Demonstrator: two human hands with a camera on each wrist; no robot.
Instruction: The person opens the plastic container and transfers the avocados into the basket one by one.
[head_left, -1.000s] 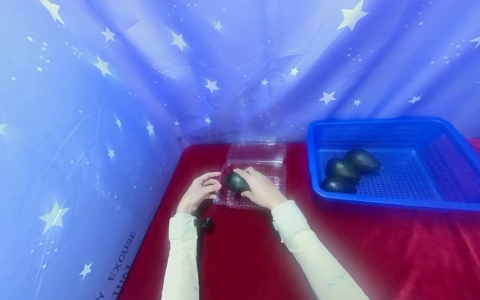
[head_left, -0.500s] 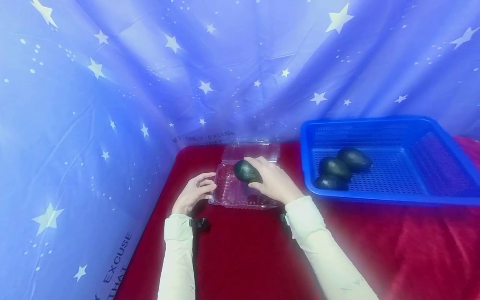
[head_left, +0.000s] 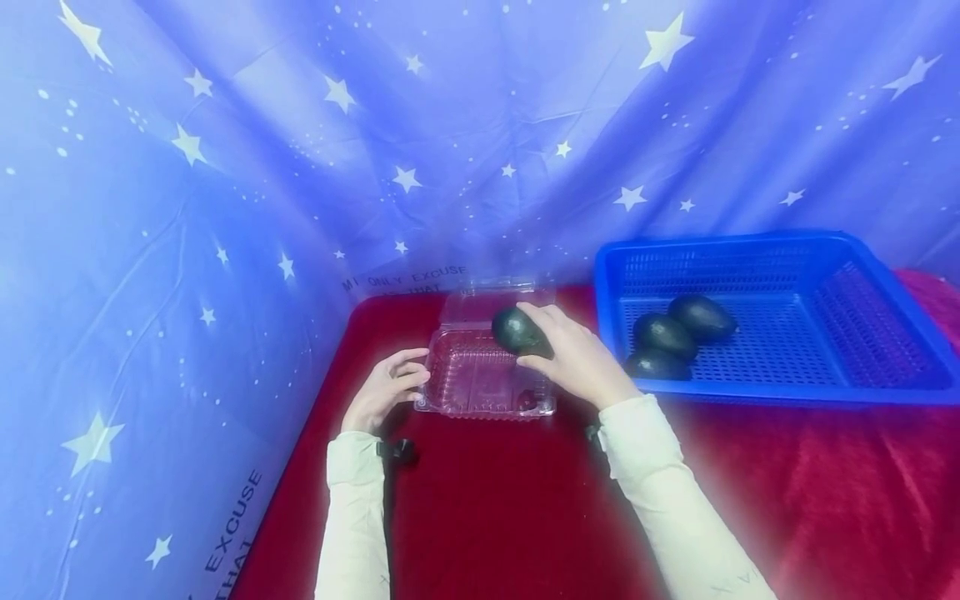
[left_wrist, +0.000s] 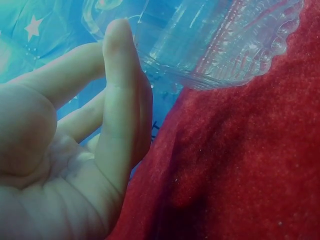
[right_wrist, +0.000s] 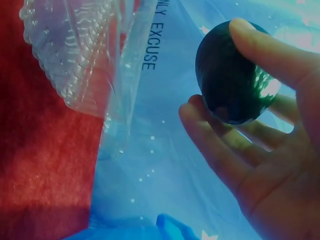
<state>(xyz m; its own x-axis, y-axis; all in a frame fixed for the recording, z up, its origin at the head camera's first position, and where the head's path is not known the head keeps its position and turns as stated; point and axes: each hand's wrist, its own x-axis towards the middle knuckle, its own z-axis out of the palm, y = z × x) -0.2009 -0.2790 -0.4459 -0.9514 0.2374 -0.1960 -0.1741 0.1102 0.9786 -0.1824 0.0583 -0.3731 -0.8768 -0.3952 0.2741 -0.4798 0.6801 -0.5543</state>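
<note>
My right hand (head_left: 572, 354) grips a dark green avocado (head_left: 516, 331) between thumb and fingers. It is raised over the right part of a clear plastic clamshell box (head_left: 472, 379). In the right wrist view, thumb and fingertips are on opposite sides of the avocado (right_wrist: 222, 75), with the box off to the left. The box stands with its lid (head_left: 461, 310) folded back toward the curtain, and its tray holds no avocado. At the tray's left edge is my left hand (head_left: 384, 390), its fingers loosely bent and fingertips right at the rim.
A blue plastic basket (head_left: 787, 393) stands at the right with three avocados (head_left: 663, 336) in its left part. Red cloth (head_left: 480, 500) covers the table. A blue star-patterned curtain (head_left: 465, 150) closes off the back and left sides.
My right hand has lifted the avocado out of the clear box's tray and carried it to the right. My left hand has stayed at the box's left edge. The view has shifted slightly.
</note>
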